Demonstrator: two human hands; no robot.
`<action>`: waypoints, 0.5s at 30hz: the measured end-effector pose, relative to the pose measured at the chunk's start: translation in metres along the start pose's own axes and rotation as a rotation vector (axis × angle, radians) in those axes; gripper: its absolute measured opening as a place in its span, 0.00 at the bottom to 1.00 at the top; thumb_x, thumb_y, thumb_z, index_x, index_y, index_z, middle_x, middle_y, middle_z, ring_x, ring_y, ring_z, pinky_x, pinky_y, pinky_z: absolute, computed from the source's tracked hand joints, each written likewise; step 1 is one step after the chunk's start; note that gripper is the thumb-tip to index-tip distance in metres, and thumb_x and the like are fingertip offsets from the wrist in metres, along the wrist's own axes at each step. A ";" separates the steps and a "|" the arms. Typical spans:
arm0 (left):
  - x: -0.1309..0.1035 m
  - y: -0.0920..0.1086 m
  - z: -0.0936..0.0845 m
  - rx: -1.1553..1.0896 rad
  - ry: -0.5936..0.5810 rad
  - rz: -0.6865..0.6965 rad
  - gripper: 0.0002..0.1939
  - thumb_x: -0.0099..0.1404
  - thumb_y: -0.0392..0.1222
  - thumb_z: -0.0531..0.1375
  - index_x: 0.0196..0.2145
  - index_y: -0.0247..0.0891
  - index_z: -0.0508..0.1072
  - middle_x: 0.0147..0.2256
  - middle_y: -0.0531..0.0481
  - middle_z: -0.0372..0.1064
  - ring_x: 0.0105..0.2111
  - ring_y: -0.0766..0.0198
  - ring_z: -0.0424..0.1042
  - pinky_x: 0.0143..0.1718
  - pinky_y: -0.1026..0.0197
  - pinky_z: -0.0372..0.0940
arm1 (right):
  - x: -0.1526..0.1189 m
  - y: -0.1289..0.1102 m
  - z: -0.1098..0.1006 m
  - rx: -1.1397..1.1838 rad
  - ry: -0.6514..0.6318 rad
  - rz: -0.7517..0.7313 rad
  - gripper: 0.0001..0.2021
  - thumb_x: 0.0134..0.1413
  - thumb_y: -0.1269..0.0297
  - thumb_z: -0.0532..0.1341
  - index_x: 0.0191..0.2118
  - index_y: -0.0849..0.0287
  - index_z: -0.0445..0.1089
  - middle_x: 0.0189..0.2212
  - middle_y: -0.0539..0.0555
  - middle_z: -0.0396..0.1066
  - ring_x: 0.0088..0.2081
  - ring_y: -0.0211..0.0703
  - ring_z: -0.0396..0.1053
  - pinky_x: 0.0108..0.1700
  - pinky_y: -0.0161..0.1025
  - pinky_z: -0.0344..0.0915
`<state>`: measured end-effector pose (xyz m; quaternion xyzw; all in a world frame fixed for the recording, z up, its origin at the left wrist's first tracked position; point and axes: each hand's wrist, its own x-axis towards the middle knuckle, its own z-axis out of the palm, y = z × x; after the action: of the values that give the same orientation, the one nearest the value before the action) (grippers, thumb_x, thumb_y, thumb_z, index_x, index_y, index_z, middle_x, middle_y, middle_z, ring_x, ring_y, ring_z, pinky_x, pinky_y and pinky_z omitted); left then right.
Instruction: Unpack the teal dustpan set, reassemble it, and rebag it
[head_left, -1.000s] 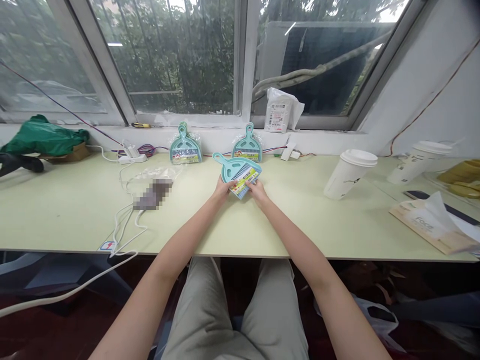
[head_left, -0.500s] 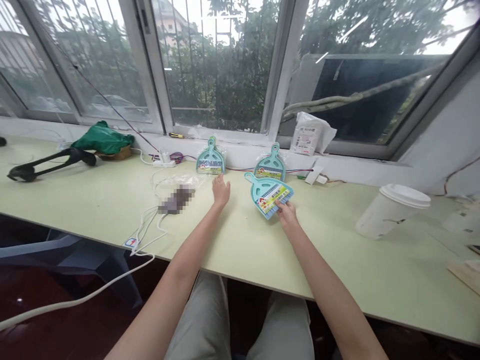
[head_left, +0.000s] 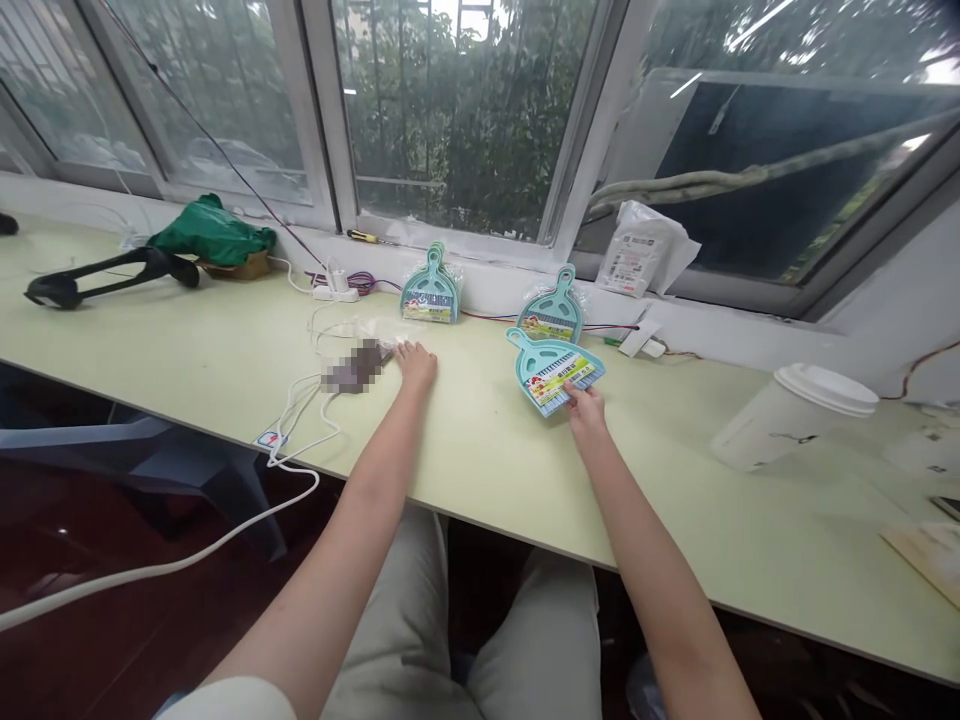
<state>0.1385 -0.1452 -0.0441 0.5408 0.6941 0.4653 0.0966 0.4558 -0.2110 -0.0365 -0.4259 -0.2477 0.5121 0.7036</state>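
Teal dustpan set (head_left: 556, 371) lies flat on the bench (head_left: 487, 450), pinned at its near edge by the right hand (head_left: 586, 409), fingers pressed together on the label end. Left hand (head_left: 415, 363) is laid on a clear plastic bag (head_left: 375, 335), fingers loosely apart. Two bagged sets (head_left: 430, 290) are propped against the sill.

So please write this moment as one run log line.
left hand: touching clear bag | right hand: gripping teal dustpan set | desk: under both
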 end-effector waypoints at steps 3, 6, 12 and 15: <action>-0.009 0.011 0.011 -0.172 -0.191 0.053 0.22 0.56 0.33 0.57 0.49 0.36 0.70 0.52 0.33 0.65 0.61 0.43 0.53 0.62 0.41 0.39 | 0.003 0.002 -0.002 -0.016 0.015 -0.001 0.12 0.44 0.80 0.64 0.35 0.60 0.70 0.33 0.50 0.75 0.35 0.38 0.75 0.44 0.40 0.75; -0.029 0.038 0.032 -0.239 -0.373 0.276 0.13 0.54 0.35 0.60 0.39 0.40 0.75 0.42 0.39 0.70 0.54 0.46 0.62 0.60 0.47 0.46 | 0.006 0.002 -0.003 -0.040 0.030 -0.009 0.12 0.44 0.81 0.64 0.35 0.60 0.69 0.32 0.51 0.75 0.35 0.39 0.75 0.45 0.40 0.74; -0.065 0.072 0.052 -0.057 -0.357 0.351 0.09 0.57 0.43 0.61 0.24 0.35 0.72 0.33 0.34 0.69 0.53 0.38 0.62 0.57 0.42 0.46 | 0.011 -0.006 -0.008 -0.053 0.038 0.008 0.11 0.44 0.82 0.64 0.33 0.61 0.69 0.31 0.51 0.76 0.35 0.40 0.75 0.44 0.41 0.75; -0.073 0.076 0.044 0.116 -0.346 0.336 0.18 0.56 0.51 0.62 0.36 0.33 0.72 0.45 0.32 0.67 0.57 0.37 0.56 0.57 0.41 0.45 | 0.013 -0.012 -0.010 -0.077 0.010 0.025 0.11 0.43 0.82 0.64 0.32 0.62 0.70 0.31 0.51 0.76 0.35 0.40 0.76 0.42 0.39 0.75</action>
<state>0.2454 -0.1839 -0.0380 0.7248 0.5931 0.3347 0.1043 0.4745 -0.2034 -0.0329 -0.4581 -0.2583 0.5087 0.6817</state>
